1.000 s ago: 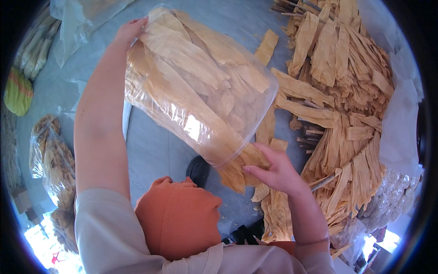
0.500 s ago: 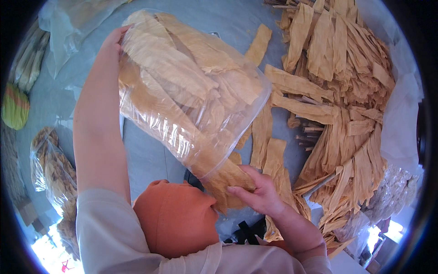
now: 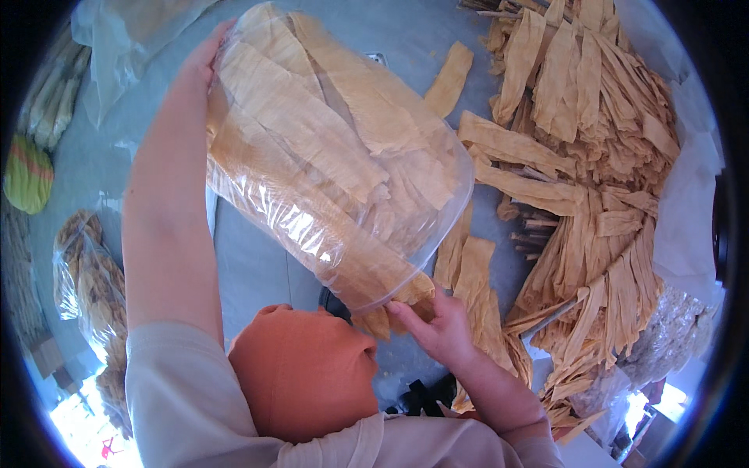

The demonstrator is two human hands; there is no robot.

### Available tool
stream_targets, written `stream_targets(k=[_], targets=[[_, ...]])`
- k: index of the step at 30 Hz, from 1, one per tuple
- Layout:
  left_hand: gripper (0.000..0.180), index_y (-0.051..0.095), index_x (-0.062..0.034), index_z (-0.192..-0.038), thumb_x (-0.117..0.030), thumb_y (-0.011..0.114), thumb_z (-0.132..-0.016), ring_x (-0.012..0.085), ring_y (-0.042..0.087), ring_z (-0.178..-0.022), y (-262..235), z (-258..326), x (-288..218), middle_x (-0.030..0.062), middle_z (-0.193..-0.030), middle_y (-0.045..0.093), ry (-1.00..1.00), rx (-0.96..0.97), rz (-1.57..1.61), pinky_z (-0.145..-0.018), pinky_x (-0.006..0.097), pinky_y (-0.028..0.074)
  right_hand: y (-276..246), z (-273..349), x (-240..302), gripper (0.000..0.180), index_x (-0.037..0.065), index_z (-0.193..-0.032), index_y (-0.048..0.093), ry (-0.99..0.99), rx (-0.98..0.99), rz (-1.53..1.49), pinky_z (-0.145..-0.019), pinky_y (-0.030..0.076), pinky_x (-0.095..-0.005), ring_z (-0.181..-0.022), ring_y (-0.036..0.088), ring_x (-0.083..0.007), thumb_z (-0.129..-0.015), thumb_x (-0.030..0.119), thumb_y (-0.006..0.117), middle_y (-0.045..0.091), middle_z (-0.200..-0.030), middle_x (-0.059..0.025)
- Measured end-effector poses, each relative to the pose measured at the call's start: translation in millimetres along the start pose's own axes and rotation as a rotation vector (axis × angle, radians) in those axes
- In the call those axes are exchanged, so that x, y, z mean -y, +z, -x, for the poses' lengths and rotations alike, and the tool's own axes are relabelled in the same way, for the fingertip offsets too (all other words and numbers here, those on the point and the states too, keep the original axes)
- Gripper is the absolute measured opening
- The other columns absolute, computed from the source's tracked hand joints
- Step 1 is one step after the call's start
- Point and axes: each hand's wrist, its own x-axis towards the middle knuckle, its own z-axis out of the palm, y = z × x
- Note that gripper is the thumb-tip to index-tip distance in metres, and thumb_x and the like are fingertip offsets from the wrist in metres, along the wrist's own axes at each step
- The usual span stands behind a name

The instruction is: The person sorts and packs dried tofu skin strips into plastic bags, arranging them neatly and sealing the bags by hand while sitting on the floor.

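A large clear plastic bag (image 3: pixel 328 247) full of broad tan sheets, which look like dried tofu skin (image 3: pixel 304 132), is held up tilted in front of me. My left hand (image 3: pixel 211 53) grips its far left edge, the fingers partly hidden by the bag. Near the lower right, at the bag's open rim, my right hand (image 3: pixel 443 324) is closed on a tofu skin strip (image 3: pixel 413 300), thumb at the rim. Ends of the strip stick out under the rim.
Tofu skin strips (image 3: pixel 577 78) hang and lie in heaps over wooden sticks (image 3: pixel 534 232) on the right. Loose strips (image 3: pixel 472 273) lie beside the bag. At left are a filled bag (image 3: pixel 90 273) and a green-yellow bundle (image 3: pixel 30 175). An orange cloth-covered shape (image 3: pixel 304 374) fills the lower middle.
The bag has shifted slightly up and to the right. My right hand has moved up to the rim, and less of the strip sticks out of the bag.
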Motion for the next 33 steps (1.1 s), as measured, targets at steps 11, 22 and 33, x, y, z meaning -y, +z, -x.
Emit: stream_targets(k=[11,22,33], targets=[[0.042,0.067,-0.0039,-0.106,-0.04,0.068,-0.086,0.0154,0.063,-0.089,-8.9,-15.7,-9.2,0.0076,-0.101,0.068,0.099,0.085,-0.481,-0.08,0.034,0.052,22.1,-79.7,52.2,0.028,0.003,-0.099,0.067,-0.234,-0.083,-0.041,-0.071,0.052,-0.0368,-0.08,0.068,-0.0302,-0.082,0.025,0.071,0.068,-0.086,-0.0169],[0.054,0.063,-0.0073,-0.112,-0.055,0.06,-0.087,0.0137,0.057,-0.102,-83.7,54.3,45.5,0.0052,-0.107,0.064,0.098,-0.014,-0.238,-0.088,0.034,0.047,-74.9,-183.9,92.1,0.035,0.004,-0.091,0.07,-0.308,0.003,0.117,-0.078,0.049,-0.0306,-0.081,0.063,-0.0178,-0.07,0.029,0.082,0.069,-0.085,-0.0075],[0.06,0.046,-0.0139,-0.138,-0.048,0.057,-0.09,0.0206,0.05,-0.121,-114.4,-42.9,27.4,0.007,-0.128,0.058,0.203,-0.314,-0.135,-0.101,0.041,0.042,-42.4,-129.3,49.0,0.053,0.006,-0.139,0.04,-0.316,-0.253,-0.424,-0.1,0.038,-0.0307,-0.12,0.046,-0.0166,-0.091,0.014,0.061,0.047,-0.132,-0.0079]])
